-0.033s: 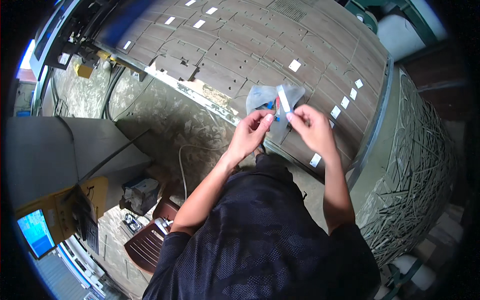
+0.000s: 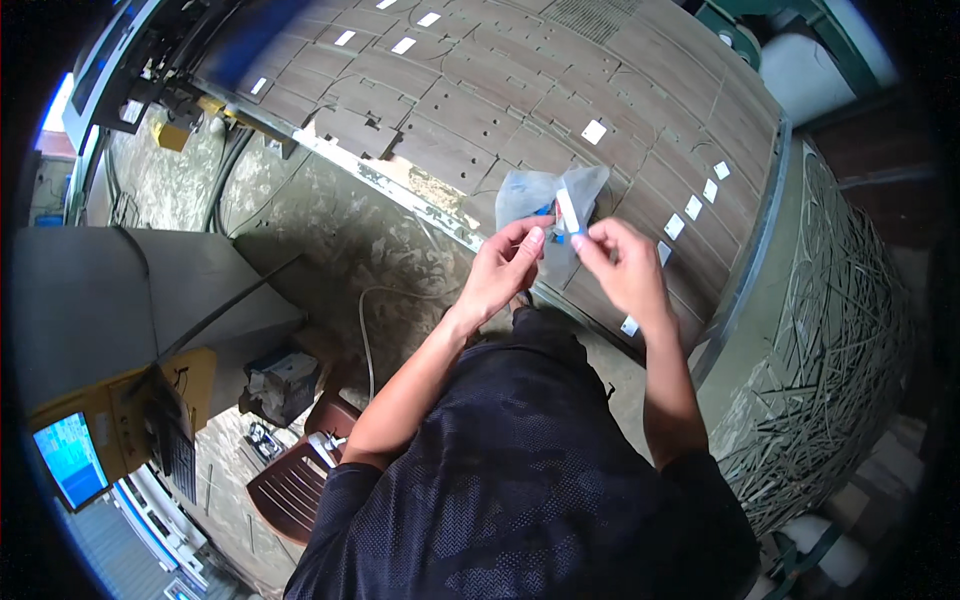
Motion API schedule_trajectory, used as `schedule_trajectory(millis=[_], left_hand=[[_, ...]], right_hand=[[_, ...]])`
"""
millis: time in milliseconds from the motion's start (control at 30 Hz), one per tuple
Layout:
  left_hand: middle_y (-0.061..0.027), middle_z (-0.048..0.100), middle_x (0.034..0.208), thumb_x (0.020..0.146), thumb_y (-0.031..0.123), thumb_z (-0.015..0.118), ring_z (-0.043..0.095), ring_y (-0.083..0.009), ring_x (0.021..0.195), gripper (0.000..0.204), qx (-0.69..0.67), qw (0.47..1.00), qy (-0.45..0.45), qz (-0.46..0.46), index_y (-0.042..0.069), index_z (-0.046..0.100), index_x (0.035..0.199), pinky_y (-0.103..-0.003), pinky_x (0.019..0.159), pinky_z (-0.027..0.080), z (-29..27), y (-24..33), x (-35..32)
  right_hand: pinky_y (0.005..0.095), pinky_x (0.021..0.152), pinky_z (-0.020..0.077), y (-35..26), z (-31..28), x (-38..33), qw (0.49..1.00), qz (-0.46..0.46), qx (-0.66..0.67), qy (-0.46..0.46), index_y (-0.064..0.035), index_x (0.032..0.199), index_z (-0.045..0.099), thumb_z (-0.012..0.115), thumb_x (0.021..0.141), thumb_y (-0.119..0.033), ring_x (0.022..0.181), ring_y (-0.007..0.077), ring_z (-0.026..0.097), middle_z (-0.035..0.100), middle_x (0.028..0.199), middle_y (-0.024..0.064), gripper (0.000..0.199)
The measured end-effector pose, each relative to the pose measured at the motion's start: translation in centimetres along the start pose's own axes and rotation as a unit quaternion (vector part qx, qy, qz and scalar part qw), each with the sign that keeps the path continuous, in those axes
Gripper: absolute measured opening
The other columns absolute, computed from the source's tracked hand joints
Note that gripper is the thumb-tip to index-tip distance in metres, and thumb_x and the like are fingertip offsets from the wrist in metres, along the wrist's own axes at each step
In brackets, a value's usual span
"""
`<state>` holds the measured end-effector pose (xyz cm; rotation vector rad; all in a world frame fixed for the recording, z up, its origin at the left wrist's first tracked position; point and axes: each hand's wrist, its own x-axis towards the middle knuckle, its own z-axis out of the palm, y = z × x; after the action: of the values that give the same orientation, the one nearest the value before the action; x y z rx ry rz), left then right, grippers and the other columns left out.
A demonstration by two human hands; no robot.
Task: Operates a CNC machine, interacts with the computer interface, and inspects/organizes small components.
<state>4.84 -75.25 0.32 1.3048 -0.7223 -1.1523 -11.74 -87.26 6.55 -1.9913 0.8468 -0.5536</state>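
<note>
My right hand (image 2: 630, 268) is closed, thumb and forefinger pinching the lower end of a narrow white strip (image 2: 568, 208) that shows blue near the thumb. Close to its left, my left hand (image 2: 500, 265) is also closed, thumb pressed to the forefinger; whatever it pinches is too small to make out. Just beyond both hands a crumpled clear plastic bag (image 2: 518, 196) lies on the panelled bed (image 2: 450, 130), with blue and red bits showing in it. The fingers partly hide the bag.
White labels (image 2: 595, 131) dot the panels. At right lies a big heap of thin offcut strips (image 2: 820, 370). A brown plastic chair (image 2: 290, 495), a lit monitor (image 2: 70, 458) and a grey cabinet (image 2: 170, 300) stand at left. A pale hose (image 2: 362, 330) crosses the floor.
My hands hold nearly the same pose. The right hand and strip have shifted down very slightly, and the whole view has moved a little.
</note>
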Motion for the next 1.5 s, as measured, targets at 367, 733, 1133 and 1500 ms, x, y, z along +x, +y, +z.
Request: schedule_trajectory(millis=[367, 733, 1133, 1500], left_hand=[[-0.0019, 0.057, 0.088, 0.107, 0.032, 0.059, 0.053, -0.0133, 0.065, 0.037, -0.264, 0.963, 0.055, 0.005, 0.007, 0.057, 0.135, -0.025, 0.054, 0.039, -1.0, 1.0, -0.4], [-0.0036, 0.067, 0.087, 0.097, 0.008, 0.072, 0.061, -0.0092, 0.07, 0.03, -0.188, 0.946, 0.238, 0.112, 0.002, 0.065, 0.126, -0.022, 0.057, 0.046, -4.1, 1.8, -4.0], [-0.0074, 0.071, 0.098, 0.095, -0.002, 0.072, 0.067, -0.0107, 0.075, 0.03, -0.141, 0.842, 0.436, 0.283, 0.0, 0.064, 0.123, -0.022, 0.059, 0.051, -11.4, 2.9, -14.7], [-0.0061, 0.067, 0.094, 0.098, 0.007, 0.071, 0.062, -0.0092, 0.068, 0.026, -0.174, 0.701, 0.628, 0.29, 0.002, 0.06, 0.121, -0.024, 0.06, 0.052, -20.8, -4.6, -40.2]], right_hand=[[0.0426, 0.062, 0.0512, 1.4, 0.7, -0.5, 0.989, -0.043, -0.097, 0.104, -0.0052, 0.089, 0.064, 0.087, 0.082, -0.039, 0.065, 0.0316, 0.063, 0.064, 0.076, 0.0094, 0.042], [0.0553, 0.083, 0.0564, 4.9, 6.3, 1.0, 0.882, 0.079, -0.364, -0.289, 0.0054, 0.087, 0.076, 0.072, 0.073, -0.075, 0.089, 0.0452, 0.073, 0.074, 0.089, 0.0283, 0.082], [0.0518, 0.068, 0.0529, 5.3, 5.8, 7.9, 0.904, -0.137, -0.35, -0.203, 0.0033, 0.079, 0.07, 0.056, 0.092, -0.028, 0.07, 0.0448, 0.068, 0.068, 0.075, 0.026, 0.037], [0.0249, 0.041, 0.0355, -25.8, 13.1, 9.6, 0.945, -0.099, -0.141, -0.278, -0.0028, 0.068, 0.065, 0.053, 0.091, -0.014, 0.042, 0.0089, 0.05, 0.058, 0.055, 0.0022, 0.028]])
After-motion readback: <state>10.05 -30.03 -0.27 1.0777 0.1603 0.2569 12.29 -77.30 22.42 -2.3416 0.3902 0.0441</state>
